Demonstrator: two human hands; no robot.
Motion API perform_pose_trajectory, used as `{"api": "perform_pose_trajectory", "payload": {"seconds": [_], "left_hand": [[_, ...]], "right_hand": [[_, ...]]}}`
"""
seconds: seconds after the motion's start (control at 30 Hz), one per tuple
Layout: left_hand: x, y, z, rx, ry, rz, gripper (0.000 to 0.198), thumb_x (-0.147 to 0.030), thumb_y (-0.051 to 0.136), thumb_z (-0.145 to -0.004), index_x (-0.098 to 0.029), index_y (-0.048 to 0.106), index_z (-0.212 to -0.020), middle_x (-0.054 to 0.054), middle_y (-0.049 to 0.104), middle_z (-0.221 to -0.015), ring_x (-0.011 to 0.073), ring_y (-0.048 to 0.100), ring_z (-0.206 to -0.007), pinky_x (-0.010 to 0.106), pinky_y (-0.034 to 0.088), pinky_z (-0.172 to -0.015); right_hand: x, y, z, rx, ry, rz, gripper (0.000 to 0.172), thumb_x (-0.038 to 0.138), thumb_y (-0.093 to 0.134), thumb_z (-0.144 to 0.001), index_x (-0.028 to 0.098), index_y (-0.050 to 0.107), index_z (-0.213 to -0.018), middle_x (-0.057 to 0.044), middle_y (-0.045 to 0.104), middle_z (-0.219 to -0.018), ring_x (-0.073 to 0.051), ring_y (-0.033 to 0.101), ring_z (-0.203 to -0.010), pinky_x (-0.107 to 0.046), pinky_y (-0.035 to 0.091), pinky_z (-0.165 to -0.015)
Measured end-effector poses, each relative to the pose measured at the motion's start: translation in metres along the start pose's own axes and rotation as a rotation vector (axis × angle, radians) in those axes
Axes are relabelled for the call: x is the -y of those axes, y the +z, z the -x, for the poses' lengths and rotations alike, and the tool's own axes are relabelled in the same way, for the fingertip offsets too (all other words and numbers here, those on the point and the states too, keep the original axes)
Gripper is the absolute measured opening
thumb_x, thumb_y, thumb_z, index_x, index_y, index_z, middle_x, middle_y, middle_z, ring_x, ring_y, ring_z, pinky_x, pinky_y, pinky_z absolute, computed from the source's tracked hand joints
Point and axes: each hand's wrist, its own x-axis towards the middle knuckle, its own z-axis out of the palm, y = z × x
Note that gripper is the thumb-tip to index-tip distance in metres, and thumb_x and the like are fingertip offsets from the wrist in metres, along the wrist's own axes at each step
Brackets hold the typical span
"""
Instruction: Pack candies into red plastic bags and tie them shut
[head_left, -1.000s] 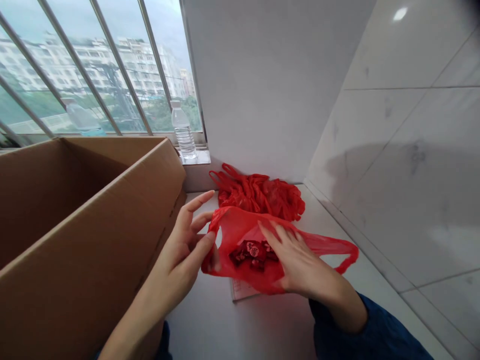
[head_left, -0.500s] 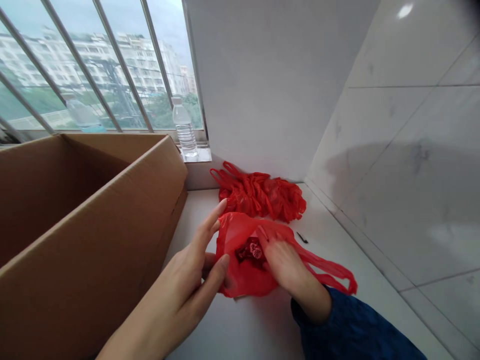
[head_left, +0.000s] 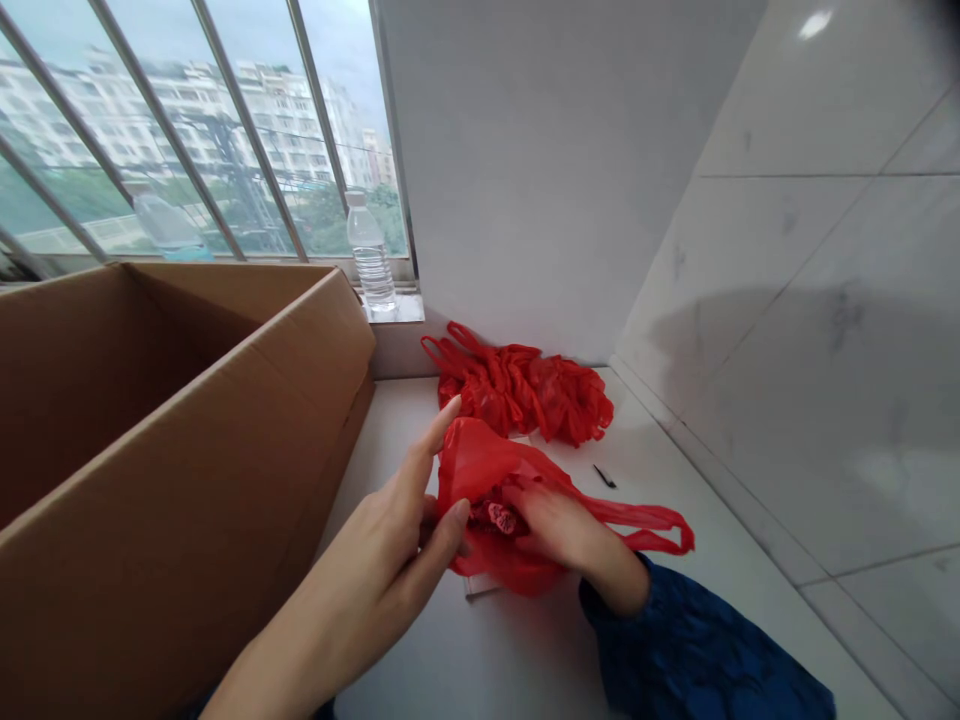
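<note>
Red plastic bag [head_left: 487,465] lies on the white counter [head_left: 517,650] between both hands, its long axis running rightward; the left hand [head_left: 405,530] pinches its near-left edge, and the right hand [head_left: 559,525] closes curled fingers on its middle.

On the white surface [head_left: 525,650], the left hand [head_left: 405,520] pinches the near-left edge of a red bag [head_left: 480,465]. The right hand [head_left: 559,525] curls at its mouth over small red pieces [head_left: 499,517], perhaps gripping them. A cardboard box [head_left: 187,420] stands left, and a pile of red bags [head_left: 525,385] lies farther back.
</note>
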Motion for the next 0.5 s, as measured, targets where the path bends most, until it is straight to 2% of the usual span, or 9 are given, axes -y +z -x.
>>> {"api": "perform_pose_trajectory", "payload": {"seconds": [0.07, 0.13, 0.3, 0.43, 0.5], "left_hand": [[0.002, 0.000, 0.000, -0.014, -0.001, -0.023, 0.068, -0.040, 0.041, -0.103, -0.030, 0.004, -0.159, -0.004, 0.064, -0.073, 0.0151, 0.064, -0.065, 0.026, 0.054, -0.065], [0.003, 0.000, 0.000, -0.016, 0.011, -0.039, 0.068, -0.039, 0.042, -0.103, -0.030, 0.005, -0.159, -0.003, 0.066, -0.077, 0.0153, 0.064, -0.067, 0.027, 0.054, -0.066], [0.002, 0.002, 0.002, 0.004, 0.058, -0.088, 0.068, -0.037, 0.044, -0.103, -0.030, 0.007, -0.159, -0.002, 0.068, -0.082, 0.0150, 0.065, -0.070, 0.026, 0.054, -0.071], [0.003, 0.003, 0.003, 0.000, 0.068, -0.159, 0.068, -0.038, 0.043, -0.103, -0.028, 0.006, -0.160, -0.002, 0.066, -0.078, 0.0156, 0.064, -0.068, 0.027, 0.054, -0.072], [0.002, 0.003, 0.003, -0.006, 0.080, -0.190, 0.067, -0.039, 0.043, -0.103, -0.029, 0.008, -0.160, -0.001, 0.067, -0.082, 0.0157, 0.064, -0.067, 0.028, 0.055, -0.071]], "right_hand": [[0.003, -0.014, 0.008, 0.181, -0.011, 0.090, 0.026, 0.018, 0.070, -0.076, 0.016, 0.075, -0.102, -0.012, 0.076, -0.105, -0.030, 0.070, -0.098, -0.034, 0.051, -0.083], [0.008, -0.027, 0.016, 0.284, 0.043, 0.198, 0.018, 0.016, 0.062, -0.081, 0.016, 0.077, -0.093, -0.013, 0.077, -0.096, -0.028, 0.071, -0.091, -0.032, 0.049, -0.074], [0.014, -0.036, 0.025, 0.317, 0.116, 0.358, 0.022, 0.010, 0.058, -0.080, 0.015, 0.078, -0.090, -0.014, 0.078, -0.093, -0.027, 0.071, -0.086, -0.030, 0.041, -0.064], [0.006, -0.031, 0.022, 0.264, 0.043, 0.227, 0.018, 0.011, 0.060, -0.082, 0.017, 0.077, -0.080, -0.010, 0.077, -0.083, -0.022, 0.069, -0.076, -0.028, 0.040, -0.062], [0.003, -0.029, 0.019, 0.210, 0.031, 0.158, 0.019, 0.011, 0.059, -0.085, 0.018, 0.076, -0.082, -0.009, 0.077, -0.085, -0.021, 0.069, -0.077, -0.028, 0.042, -0.065]]}}
